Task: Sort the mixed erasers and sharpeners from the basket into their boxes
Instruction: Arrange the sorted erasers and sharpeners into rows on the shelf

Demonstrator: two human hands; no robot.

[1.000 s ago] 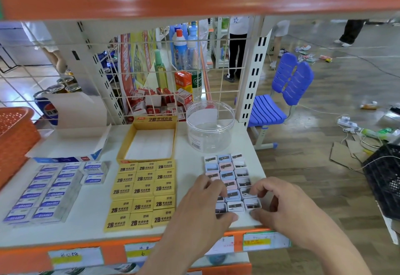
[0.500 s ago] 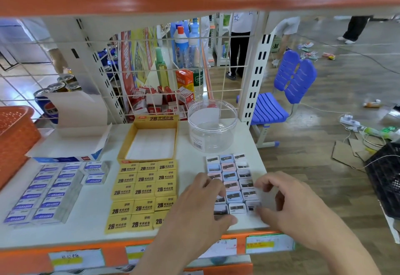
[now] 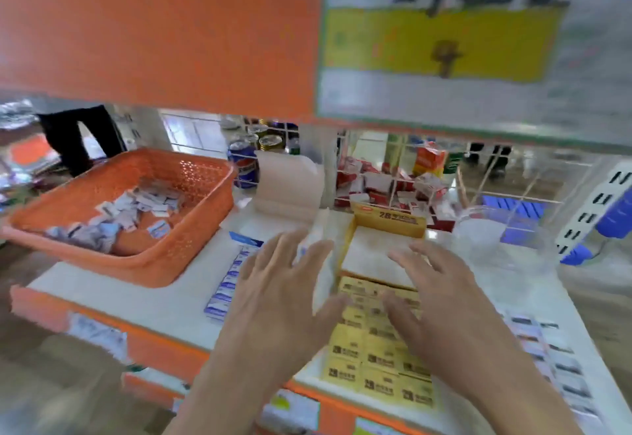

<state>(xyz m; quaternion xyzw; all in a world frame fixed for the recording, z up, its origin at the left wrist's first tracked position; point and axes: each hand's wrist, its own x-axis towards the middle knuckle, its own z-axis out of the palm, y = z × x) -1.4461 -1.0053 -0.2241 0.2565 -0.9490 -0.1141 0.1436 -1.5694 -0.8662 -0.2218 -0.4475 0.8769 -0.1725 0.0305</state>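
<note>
Two hands are seen above the shelf [image 3: 154,304]: the left hand [image 3: 277,297] and the right hand [image 3: 444,301] are both spread flat, with nothing gripped. One orange basket [image 3: 143,267], with mixed packets heaped inside, is set at the left. One yellow box [image 3: 386,217] stands behind three columns of yellow erasers [image 3: 376,356]; their number is lost to blur. Half a second ago both hands were curled on the sharpeners [image 3: 554,359], now left at the far right.
</note>
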